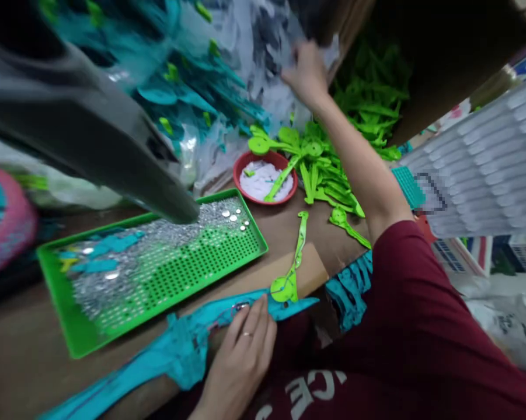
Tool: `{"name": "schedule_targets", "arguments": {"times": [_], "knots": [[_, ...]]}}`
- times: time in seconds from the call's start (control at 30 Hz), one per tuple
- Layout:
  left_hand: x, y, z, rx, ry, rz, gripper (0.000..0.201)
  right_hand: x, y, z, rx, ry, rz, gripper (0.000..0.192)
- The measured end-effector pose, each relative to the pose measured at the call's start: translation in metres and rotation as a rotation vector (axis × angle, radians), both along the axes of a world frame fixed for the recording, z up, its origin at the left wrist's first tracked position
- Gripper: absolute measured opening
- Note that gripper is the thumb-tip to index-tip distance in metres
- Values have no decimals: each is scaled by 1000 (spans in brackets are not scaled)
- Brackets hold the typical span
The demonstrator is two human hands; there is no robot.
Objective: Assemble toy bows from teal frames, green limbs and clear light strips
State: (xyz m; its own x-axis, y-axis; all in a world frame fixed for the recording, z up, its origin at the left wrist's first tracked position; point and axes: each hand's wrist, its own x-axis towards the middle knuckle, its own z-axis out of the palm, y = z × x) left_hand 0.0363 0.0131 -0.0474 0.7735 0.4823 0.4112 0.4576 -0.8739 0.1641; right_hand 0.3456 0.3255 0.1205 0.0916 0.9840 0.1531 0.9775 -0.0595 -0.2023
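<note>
My left hand point(247, 344), with a ring on one finger, presses its fingers onto a long blue plastic shell point(188, 344) at the table's near edge; its thumb is hidden. Small parts show in the shell beside the fingertips. A lime-green plastic piece point(284, 286) with a round end and long stem lies against the shell, over a cardboard strip point(313, 268). My right hand point(309, 73) is stretched far forward at a heap of whitish plastic point(263, 70). Its thumb points left, but blur hides its fingertips and anything in them.
A green perforated tray point(192, 274) holds many small metal parts and blue pieces. Behind it stands a red bowl point(239, 175) of white material beside piled lime-green pieces point(315, 157). A grey tool-like body point(91, 128) juts over the tray. Blue parts heap point(197, 87) at the back.
</note>
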Motion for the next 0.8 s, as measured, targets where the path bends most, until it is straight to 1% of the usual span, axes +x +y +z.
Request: {"name": "schedule_targets", "arguments": {"times": [0.03,0.07,0.1,0.13,0.17,0.2,0.27,0.3,0.33,0.37,0.4,0.43,0.47,0.5,0.57,0.63,0.7,0.73,0.8], "knots": [[-1,3,4,2,38,-18,39,3,-9,5,106,-41,-48,64],[-3,5,6,17,72,-32,39,4,-26,10,260,-105,-48,63],[-5,7,8,42,90,-35,39,3,-52,13,413,-173,-21,65],[-7,9,10,71,100,-38,40,1,-85,11,553,-180,28,53],[-9,11,12,97,106,-40,40,-3,-125,3,631,-174,65,42],[-11,12,15,115,109,-44,40,-7,-168,-11,694,-184,100,34],[-10,15,23,121,108,-41,38,-12,-251,-54,717,-246,253,20],[-6,16,27,113,104,-27,36,-13,-285,-78,622,-261,327,21],[-1,17,30,103,96,-5,34,-13,-312,-102,478,-257,349,27],[6,18,33,94,82,22,34,-12,-332,-123,347,-238,334,31],[15,20,34,85,65,51,34,-11,-344,-140,263,-247,323,32],[24,21,33,73,48,80,36,-9,-351,-151,195,-260,305,34],[35,23,31,57,34,109,38,-8,-352,-158,146,-282,291,36],[45,24,28,36,28,137,40,-6,-350,-160,108,-310,283,37],[63,26,18,-2,32,174,42,-5,-340,-153,59,-340,273,40],[73,28,10,-28,49,176,40,-8,-326,-143,59,-318,272,42],[77,30,4,-34,57,168,37,-14,-310,-137,97,-238,340,41],[77,31,3,-35,56,167,36,-18,-302,-137,102,-198,401,39],[75,33,2,-40,47,169,33,-26,-288,-143,70,-140,538,36]]}}
